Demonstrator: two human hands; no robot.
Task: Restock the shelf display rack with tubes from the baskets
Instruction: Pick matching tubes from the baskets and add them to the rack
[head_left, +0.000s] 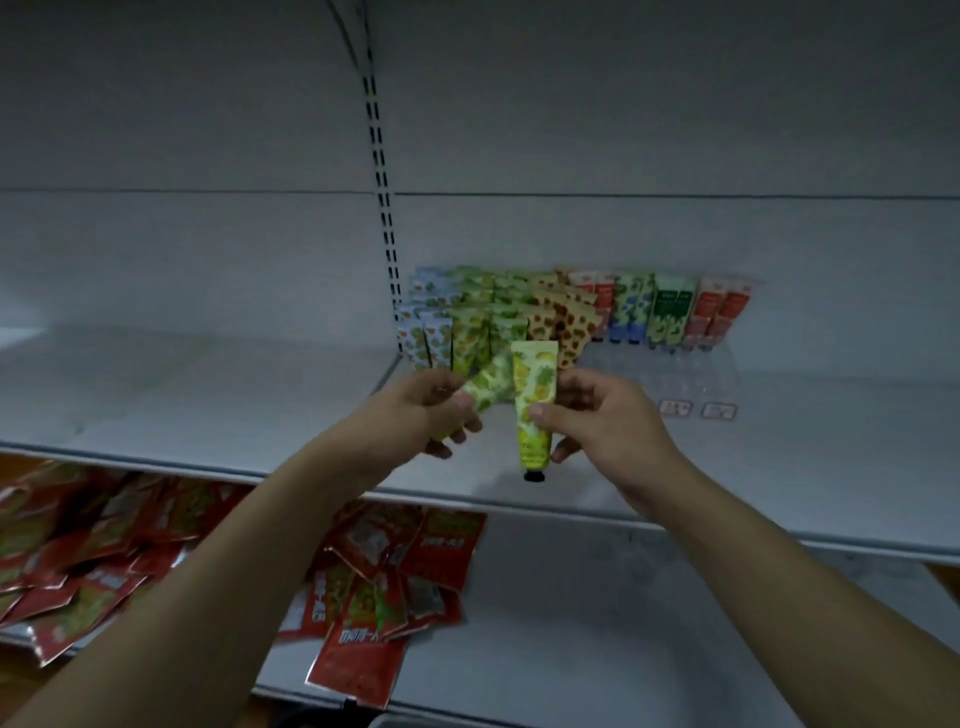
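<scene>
- Head view: red packets lie heaped on the lower shelf, below and left of the rack.
- Just in front of the rack, the left hand grips a green tube, which is tilted and blurred.
- Beside it, the right hand pinches a yellow tube between thumb and fingers, upright with its black cap down.
- Both hands hover over the shelf that carries the rack.
- Upright tubes fill the rack's left rows, and only the back row on its right.
</scene>
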